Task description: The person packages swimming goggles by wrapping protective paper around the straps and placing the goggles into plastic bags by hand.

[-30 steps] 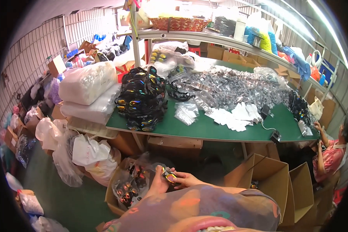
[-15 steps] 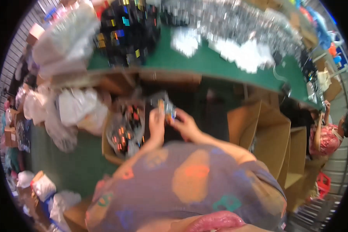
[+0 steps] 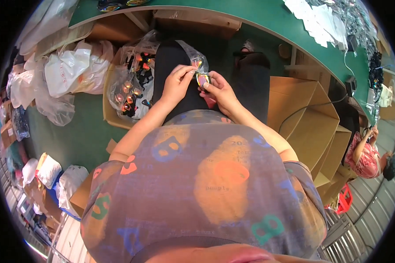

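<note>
Over my lap, my right hand grips a pair of sunglasses with shiny mirrored lenses, thumb and fingers round one lens. My left hand is closed in a pinch at the other end of the sunglasses, beside a thin clear plastic bag. The bag stretches up over my left knee from the lenses; whether it encloses part of the sunglasses I cannot tell. To the left of my left hand, a cardboard box lined with clear plastic holds several more sunglasses with orange mirrored lenses.
A green-topped table curves ahead, with white papers and a heap of clear packets. Open cardboard boxes stand at right, crossed by a black cable. White plastic bags lie left. At far right sits another person.
My head has tilted down, so the table has shifted toward the top and the lap shows more. Both hands remain together at the sunglasses, now sharper and higher in view.
</note>
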A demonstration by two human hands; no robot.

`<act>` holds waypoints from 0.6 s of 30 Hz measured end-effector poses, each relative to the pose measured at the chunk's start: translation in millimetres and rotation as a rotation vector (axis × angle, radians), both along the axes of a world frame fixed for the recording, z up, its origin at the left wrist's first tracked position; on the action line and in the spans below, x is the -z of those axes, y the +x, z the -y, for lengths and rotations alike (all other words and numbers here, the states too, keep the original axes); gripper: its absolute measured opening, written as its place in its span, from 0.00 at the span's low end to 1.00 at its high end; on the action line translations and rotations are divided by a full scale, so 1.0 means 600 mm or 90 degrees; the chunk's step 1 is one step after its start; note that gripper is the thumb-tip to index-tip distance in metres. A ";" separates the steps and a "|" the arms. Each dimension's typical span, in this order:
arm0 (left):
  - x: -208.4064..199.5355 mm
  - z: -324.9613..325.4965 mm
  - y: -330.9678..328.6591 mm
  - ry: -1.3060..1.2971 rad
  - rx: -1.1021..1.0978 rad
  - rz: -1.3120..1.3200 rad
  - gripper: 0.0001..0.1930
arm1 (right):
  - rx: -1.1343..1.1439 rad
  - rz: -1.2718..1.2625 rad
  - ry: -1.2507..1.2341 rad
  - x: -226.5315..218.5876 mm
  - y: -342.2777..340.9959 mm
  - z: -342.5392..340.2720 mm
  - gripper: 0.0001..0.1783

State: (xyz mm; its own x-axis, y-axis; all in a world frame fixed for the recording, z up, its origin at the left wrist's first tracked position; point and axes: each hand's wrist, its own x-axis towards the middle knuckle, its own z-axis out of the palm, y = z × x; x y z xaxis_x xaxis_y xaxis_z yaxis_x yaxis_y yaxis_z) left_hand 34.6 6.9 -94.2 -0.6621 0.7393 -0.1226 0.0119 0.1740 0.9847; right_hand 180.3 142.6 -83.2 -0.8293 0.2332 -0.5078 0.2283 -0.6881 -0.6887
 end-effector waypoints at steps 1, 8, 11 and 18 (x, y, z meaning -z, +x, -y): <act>-0.002 -0.003 0.000 -0.002 -0.025 -0.106 0.09 | 0.047 0.014 -0.015 -0.001 -0.006 0.001 0.21; 0.032 -0.009 0.022 0.040 -0.057 0.003 0.07 | 0.120 0.023 -0.039 0.009 -0.014 -0.009 0.30; 0.029 -0.013 0.016 0.052 -0.045 0.093 0.08 | 0.123 0.041 -0.114 0.013 -0.010 -0.014 0.38; 0.025 -0.021 0.029 0.039 0.011 0.137 0.07 | 0.271 0.003 -0.311 0.000 -0.005 -0.008 0.35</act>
State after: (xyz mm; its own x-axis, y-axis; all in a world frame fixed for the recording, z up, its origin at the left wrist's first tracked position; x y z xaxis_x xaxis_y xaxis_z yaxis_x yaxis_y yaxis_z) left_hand 52.2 19.6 -109.5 -0.6130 0.7605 -0.2141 -0.1971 0.1153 0.9736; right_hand 177.1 147.3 -83.4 -0.7125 0.2823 -0.6424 -0.1315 -0.9530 -0.2730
